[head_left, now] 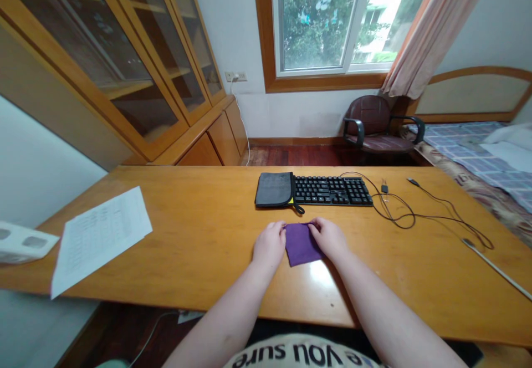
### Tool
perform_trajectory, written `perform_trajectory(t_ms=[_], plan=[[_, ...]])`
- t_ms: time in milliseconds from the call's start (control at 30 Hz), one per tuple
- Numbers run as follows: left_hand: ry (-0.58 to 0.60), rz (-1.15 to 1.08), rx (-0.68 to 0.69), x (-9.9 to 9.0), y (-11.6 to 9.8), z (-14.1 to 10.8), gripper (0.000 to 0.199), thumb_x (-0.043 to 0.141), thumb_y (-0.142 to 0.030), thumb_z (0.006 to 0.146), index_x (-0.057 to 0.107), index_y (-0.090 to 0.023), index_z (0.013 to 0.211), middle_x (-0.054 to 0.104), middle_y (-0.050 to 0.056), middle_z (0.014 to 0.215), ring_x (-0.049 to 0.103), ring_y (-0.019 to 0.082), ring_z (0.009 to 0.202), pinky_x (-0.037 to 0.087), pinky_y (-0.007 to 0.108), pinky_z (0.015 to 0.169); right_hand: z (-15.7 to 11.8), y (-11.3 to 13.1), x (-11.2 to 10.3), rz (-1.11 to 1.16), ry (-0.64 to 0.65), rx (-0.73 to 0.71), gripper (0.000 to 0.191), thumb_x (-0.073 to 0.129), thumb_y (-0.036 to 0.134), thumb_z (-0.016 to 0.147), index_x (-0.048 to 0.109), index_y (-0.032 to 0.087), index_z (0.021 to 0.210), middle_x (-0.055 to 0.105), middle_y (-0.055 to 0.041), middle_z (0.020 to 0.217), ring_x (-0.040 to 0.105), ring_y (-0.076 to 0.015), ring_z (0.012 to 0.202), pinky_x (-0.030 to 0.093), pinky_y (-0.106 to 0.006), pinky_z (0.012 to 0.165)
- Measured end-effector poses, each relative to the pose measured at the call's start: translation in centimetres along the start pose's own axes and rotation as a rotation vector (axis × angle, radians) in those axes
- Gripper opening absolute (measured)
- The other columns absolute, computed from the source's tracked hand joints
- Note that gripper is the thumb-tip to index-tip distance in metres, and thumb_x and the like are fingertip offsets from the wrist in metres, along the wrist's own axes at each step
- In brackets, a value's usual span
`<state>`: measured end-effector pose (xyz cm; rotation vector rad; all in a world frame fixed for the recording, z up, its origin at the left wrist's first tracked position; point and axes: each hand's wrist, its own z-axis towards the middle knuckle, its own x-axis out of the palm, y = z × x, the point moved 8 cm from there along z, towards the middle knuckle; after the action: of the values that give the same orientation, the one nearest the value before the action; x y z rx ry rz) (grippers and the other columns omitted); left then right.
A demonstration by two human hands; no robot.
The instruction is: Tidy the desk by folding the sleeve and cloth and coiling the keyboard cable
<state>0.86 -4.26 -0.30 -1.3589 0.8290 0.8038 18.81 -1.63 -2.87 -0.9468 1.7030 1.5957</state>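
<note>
A small purple cloth (302, 245), roughly square, is held near the front middle of the wooden desk. My left hand (270, 241) pinches its upper left corner, and my right hand (330, 238) grips its upper right corner. Just beyond the hands lies a folded grey cloth (273, 189) with black edging and a small loop. It rests against the left end of a black keyboard (332, 190), hiding that end.
Printed paper sheets (102, 232) and a white object (25, 243) lie on the desk (199, 235) at the left. Black cables (440, 218), a small black plug (384, 189) and a white cable (499, 271) are at the right. A chair (372, 124) stands beyond.
</note>
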Motion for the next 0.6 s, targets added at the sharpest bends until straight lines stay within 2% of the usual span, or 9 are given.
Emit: perform_trajectory(t_ms=[67, 133, 267, 333, 433, 500, 600], plan=[[-0.043, 0.063, 0.026, 0.0, -0.6, -0.4, 0.03, 0.045, -0.021, 0.087, 0.056, -0.02, 0.115, 0.059, 0.009, 0.112, 0.055, 0.021, 0.103, 0.041, 0.033, 0.091, -0.1, 0.1, 0.0, -0.015, -0.013, -0.014, 0.024, 0.044, 0.035, 0.086, 0.064, 0.023, 0.09, 0.068, -0.004, 0.089, 0.061, -0.0178, 0.084, 0.04, -0.026, 0.07], [-0.045, 0.105, 0.127, 0.7, -1.9, -1.1, 0.034, 0.046, -0.023, 0.087, 0.053, -0.019, 0.119, 0.055, 0.009, 0.12, 0.05, 0.022, 0.111, 0.037, 0.036, 0.097, -0.1, 0.2, 0.1, -0.016, -0.021, -0.037, 0.024, 0.043, 0.034, 0.087, 0.064, 0.022, 0.091, 0.068, -0.0046, 0.091, 0.06, -0.018, 0.085, 0.04, -0.027, 0.072], [0.101, 0.157, 0.388, 3.8, -4.2, -3.1, 0.054, 0.051, -0.034, 0.084, 0.039, -0.018, 0.134, 0.037, 0.01, 0.142, 0.03, 0.025, 0.131, 0.025, 0.042, 0.108, 0.2, -0.4, -0.4, 0.003, -0.108, -0.019, 0.028, 0.048, 0.03, 0.084, 0.059, 0.017, 0.105, 0.064, -0.0085, 0.103, 0.058, -0.0195, 0.095, 0.041, -0.028, 0.082], [0.151, 0.201, 0.411, 4.9, -4.1, -3.4, 0.062, 0.05, -0.042, 0.084, 0.032, -0.017, 0.139, 0.029, 0.011, 0.147, 0.021, 0.028, 0.136, 0.019, 0.047, 0.11, 0.3, -1.1, -0.9, -0.017, -0.158, 0.039, 0.032, 0.05, 0.031, 0.083, 0.056, 0.015, 0.11, 0.062, -0.0099, 0.105, 0.056, -0.0208, 0.098, 0.04, -0.029, 0.084], [0.185, 0.243, 0.406, 5.4, -3.5, -3.4, 0.062, 0.043, -0.048, 0.086, 0.029, -0.022, 0.141, 0.024, 0.009, 0.149, 0.015, 0.029, 0.138, 0.014, 0.052, 0.11, 0.1, -1.7, -1.6, -0.071, -0.183, 0.09, 0.028, 0.047, 0.03, 0.085, 0.058, 0.017, 0.107, 0.062, -0.0096, 0.102, 0.057, -0.0208, 0.094, 0.041, -0.029, 0.082], [0.194, 0.255, 0.41, 5.3, -3.3, -3.4, 0.062, 0.04, -0.049, 0.087, 0.027, -0.024, 0.142, 0.022, 0.008, 0.15, 0.012, 0.03, 0.138, 0.013, 0.053, 0.11, -0.1, -1.0, -1.9, -0.099, -0.183, 0.007, 0.026, 0.044, 0.026, 0.086, 0.062, 0.018, 0.102, 0.062, -0.0085, 0.1, 0.057, -0.0195, 0.093, 0.04, -0.028, 0.082], [0.192, 0.262, 0.408, 5.3, -3.2, -3.3, 0.063, 0.039, -0.05, 0.087, 0.026, -0.024, 0.142, 0.021, 0.008, 0.15, 0.01, 0.029, 0.139, 0.011, 0.053, 0.11, -0.6, 0.8, -1.3, -0.114, -0.123, -0.202, 0.028, 0.041, 0.024, 0.087, 0.066, 0.02, 0.1, 0.062, -0.0065, 0.099, 0.056, -0.0171, 0.092, 0.039, -0.025, 0.083]])
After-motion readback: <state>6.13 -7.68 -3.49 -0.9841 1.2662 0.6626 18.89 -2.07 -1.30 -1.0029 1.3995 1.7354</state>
